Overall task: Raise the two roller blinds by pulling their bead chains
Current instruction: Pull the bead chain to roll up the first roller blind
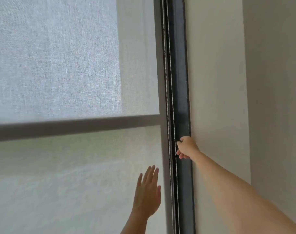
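My right hand point(187, 147) is curled closed at centre right of the frame, fingers wrapped around the right strand of the bead chain point(173, 105), knuckles against the dark window frame point(180, 81). My forearm stretches back from it toward the lower right corner. My left hand point(148, 195) is lower down, just left of the chain, flat and released with the fingers together and pointing up, holding nothing; I cannot tell whether it touches the fabric behind it.

The chain is a thin string of small pale beads, two parallel strands running from the top edge to the bottom edge along the frame. The frame is a smooth, dark upright strip with a rough painted edge against the plain cream wall point(216, 81) on the right.

The roller blind point(59, 65) fills the left of the frame, a translucent grey-white woven cloth, lowered, with light coming through. A dark horizontal window bar point(73, 128) shows through it at mid-height.
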Available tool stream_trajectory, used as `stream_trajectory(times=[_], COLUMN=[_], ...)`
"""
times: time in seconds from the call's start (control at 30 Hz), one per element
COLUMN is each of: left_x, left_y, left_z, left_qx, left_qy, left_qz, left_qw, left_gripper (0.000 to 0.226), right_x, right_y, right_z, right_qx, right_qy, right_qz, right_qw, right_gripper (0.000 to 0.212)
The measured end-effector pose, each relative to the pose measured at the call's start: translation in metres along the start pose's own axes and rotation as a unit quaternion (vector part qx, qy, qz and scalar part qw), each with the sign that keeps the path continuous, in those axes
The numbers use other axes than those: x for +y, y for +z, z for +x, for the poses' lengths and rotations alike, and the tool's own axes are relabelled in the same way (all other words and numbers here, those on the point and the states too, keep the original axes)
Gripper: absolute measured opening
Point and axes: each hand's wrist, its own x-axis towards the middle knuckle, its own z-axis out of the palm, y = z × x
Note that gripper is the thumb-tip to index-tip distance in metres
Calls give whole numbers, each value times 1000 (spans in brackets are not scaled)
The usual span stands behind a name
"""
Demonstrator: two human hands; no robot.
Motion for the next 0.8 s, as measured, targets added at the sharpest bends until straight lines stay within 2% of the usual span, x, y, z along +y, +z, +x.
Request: stream_trajectory(times=[0.1, 0.23, 0.37, 0.47, 0.53, 0.6, 0.67, 0.73, 0.8], left_x=[20, 29, 28, 32, 43, 59, 75, 91, 108], left_y=[28, 56, 73, 71, 63, 49, 32, 14, -2], left_z=[30, 59, 78, 89, 96, 105, 114, 120, 116], left_qx=[-12, -15, 6, 49, 112, 182, 210, 153, 90], left_qy=[-15, -54, -78, -109, -123, -131, -126, -111, -91], left_qz=[-50, -89, -106, -140, -168, -222, -307, -418, -535], left_qw=[999, 994, 991, 983, 972, 949, 920, 888, 835], left_gripper=[60, 62, 58, 46, 29, 18, 18, 22, 17], right_x=[-2, -2, 0, 1, -2, -12, -30, -56, -82], right_y=[13, 34, 47, 44, 33, 18, -2, -23, -44], right_z=[24, 52, 70, 70, 62, 51, 39, 29, 18], right_qx=[-64, -88, -27, 66, 145, 198, 201, 154, 70], right_qy=[22, 38, -9, -100, -161, -200, -208, -193, -180], right_qz=[45, 118, 191, 160, 138, 123, 170, 258, 324], right_qw=[997, 988, 981, 980, 966, 952, 942, 934, 926], right_gripper=[38, 21, 21, 34, 43, 41, 30, 24, 21])
